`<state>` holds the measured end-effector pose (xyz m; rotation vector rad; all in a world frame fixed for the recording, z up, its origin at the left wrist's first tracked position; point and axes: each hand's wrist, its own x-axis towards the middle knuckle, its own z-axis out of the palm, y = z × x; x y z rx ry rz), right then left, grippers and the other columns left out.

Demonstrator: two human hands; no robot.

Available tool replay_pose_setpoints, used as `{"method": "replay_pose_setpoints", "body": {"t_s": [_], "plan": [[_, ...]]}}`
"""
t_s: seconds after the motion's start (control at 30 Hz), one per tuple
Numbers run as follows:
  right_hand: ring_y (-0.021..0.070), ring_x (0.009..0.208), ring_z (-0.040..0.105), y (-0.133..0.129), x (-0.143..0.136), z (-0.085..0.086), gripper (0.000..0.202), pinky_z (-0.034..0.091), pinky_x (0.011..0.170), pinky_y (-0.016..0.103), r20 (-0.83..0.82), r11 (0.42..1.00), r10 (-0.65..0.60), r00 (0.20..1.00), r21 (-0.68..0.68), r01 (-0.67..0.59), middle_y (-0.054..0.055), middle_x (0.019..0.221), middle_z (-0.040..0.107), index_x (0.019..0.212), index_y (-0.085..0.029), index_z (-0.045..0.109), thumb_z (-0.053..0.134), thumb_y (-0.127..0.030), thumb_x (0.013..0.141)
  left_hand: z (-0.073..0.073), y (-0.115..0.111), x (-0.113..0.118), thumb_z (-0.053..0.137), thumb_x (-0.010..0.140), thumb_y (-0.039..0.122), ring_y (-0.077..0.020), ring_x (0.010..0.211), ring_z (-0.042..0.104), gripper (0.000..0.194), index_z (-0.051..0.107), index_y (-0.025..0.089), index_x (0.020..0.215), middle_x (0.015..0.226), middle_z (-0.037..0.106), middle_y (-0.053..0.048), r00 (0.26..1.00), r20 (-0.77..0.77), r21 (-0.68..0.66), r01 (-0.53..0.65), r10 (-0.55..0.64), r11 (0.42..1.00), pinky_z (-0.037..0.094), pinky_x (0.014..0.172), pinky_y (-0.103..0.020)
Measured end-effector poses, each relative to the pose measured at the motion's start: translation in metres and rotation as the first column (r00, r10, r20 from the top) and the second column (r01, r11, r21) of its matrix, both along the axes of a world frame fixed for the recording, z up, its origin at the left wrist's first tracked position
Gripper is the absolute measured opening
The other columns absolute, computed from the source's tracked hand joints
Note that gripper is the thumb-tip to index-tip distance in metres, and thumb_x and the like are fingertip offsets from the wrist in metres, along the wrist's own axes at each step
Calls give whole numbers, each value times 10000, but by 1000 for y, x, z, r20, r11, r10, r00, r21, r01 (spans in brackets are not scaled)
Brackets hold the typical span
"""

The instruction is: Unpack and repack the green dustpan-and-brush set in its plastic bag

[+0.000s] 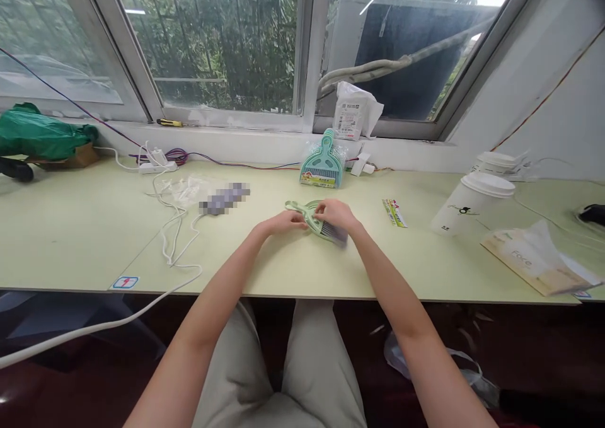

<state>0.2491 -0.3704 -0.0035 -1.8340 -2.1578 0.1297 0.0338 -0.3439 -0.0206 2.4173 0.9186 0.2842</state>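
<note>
A small green brush [334, 232] with dark bristles lies over a green dustpan [315, 206] at the middle of the table. My right hand [336, 214] is closed on the brush, its fingers at the base of the handle. At the dustpan's left side, my left hand [287, 222] has its fingers by the edge, partly hidden under the handles; its grip is unclear. Behind them, a stack of green dustpan sets [324, 162] in clear wrap leans upright against the wall. A colourful label card [394, 213] lies to the right.
White paper cups [472, 201] and a tissue pack [534, 261] stand on the right of the table [293, 277]. On the left are a white cable [177, 229], a power strip [158, 167], crumpled clear plastic [189, 190] and a blurred object [224, 198]. A green bag [42, 132] sits far left.
</note>
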Motion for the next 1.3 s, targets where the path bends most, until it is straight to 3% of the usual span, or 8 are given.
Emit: {"method": "replay_pose_setpoints", "body": {"t_s": [0.1,0.23,0.57,0.67,1.03,1.17,1.23,1.3], "plan": [[174,907,598,-4,-13,-6,173,384,667,250,52,993,74,996,89,-79,19,952,683,893,-241,685,599,-380,838,1,-5,4,580,805,371,-186,861,569,192,657,201,848,969,602,-49,997,72,240,-11,-6,971,440,742,-288],[192,966,581,-1,-15,-14,175,399,721,268,72,984,64,995,160,-75,35,974,672,893,-234,690,602,-381,857,-4,4,-10,699,729,225,-296,1182,442,406,594,226,1121,1336,449,-127,980,115,659,-196,160,727,399,912,-411],[201,1006,564,7,-16,-28,137,423,795,283,-19,977,95,995,193,-90,45,976,653,860,-223,701,649,-345,825,-21,13,-1,424,870,62,-248,1070,533,324,594,168,1124,1212,565,-141,990,-112,817,46,80,575,371,908,-374],[201,1008,568,10,-16,-29,138,426,805,280,-62,979,103,993,182,-91,46,980,655,846,-222,715,661,-345,813,-19,11,-1,432,883,84,-236,993,550,269,627,153,1054,1088,612,-133,982,-184,794,128,33,595,393,819,-338],[199,938,637,15,-14,-18,130,439,770,261,-45,999,37,998,11,-37,20,973,729,846,-251,734,664,-335,775,-20,7,11,457,867,72,-204,846,598,223,655,154,924,911,630,-103,985,-144,695,33,94,719,454,714,-303],[204,915,645,9,-14,-13,162,448,779,282,-134,999,-26,991,25,29,2,947,730,844,-268,718,687,-382,733,-19,3,10,454,866,107,-236,1157,511,302,624,213,1092,1195,583,-117,970,233,670,-215,74,710,376,1021,-421],[203,897,645,7,-16,-11,189,453,776,290,-261,992,-98,960,54,116,-5,924,728,832,-264,705,699,-408,710,-17,-1,16,484,868,169,-257,1291,407,413,508,234,1275,1380,461,-120,830,537,501,-461,155,733,298,1088,-479],[197,890,641,7,-21,-11,223,456,784,294,-405,966,-152,902,131,222,5,923,722,857,-244,685,673,-427,730,-16,-5,25,489,887,283,-271,1301,406,510,371,233,1381,1425,414,-133,658,707,171,-514,258,840,330,1063,-488]]}}
